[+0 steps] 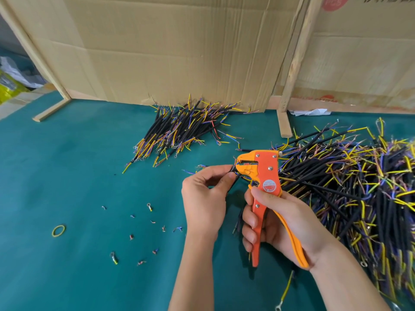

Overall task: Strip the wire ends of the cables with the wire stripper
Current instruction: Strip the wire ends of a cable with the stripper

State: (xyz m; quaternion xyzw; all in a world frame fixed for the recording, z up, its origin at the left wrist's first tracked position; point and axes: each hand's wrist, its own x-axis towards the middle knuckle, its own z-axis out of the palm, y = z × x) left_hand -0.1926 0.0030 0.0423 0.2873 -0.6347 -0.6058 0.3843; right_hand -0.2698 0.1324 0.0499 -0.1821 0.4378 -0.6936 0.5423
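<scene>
Now, step: we feed one wire end into the stripper jaws; we judge the squeeze not yet made.
Left hand (203, 198): we pinch a black cable (233, 176) between thumb and fingertips, close to its end, just beside the tool head.
Right hand (276, 223): fingers curled round both handles of the stripper (262, 182); the handles stand apart, so we judge the grip loose.
Cable place: held above the green mat (67, 164), its tip at the jaw mouth; whether the tip sits between the blades we cannot tell.
Cable axis: runs up and to the right from the lower left, tip toward the jaws.
Stripper axis: long axis near upright in view, handles toward us, head away and turned to our left.
Handling, cable: light, short and limp at the thin coloured cores; the black jacket is stiffer. We judge the best hold is on the jacket near the end, so the core does not bend away from the jaws.
Handling, stripper: rigid, plastic-bodied; it needs a whole-hand hold on the handles.
Risk: a thin core could slip sideways or be cut through if it sits badly.
Stock pile (359, 187): large heap of cables at right, touching the tool side.
Far pile (179, 129): smaller heap against the cardboard (157, 52), well apart from the hands.
Scraps (132, 236): bits of insulation and lugs on the mat at left, near a rubber band (58, 230).
</scene>
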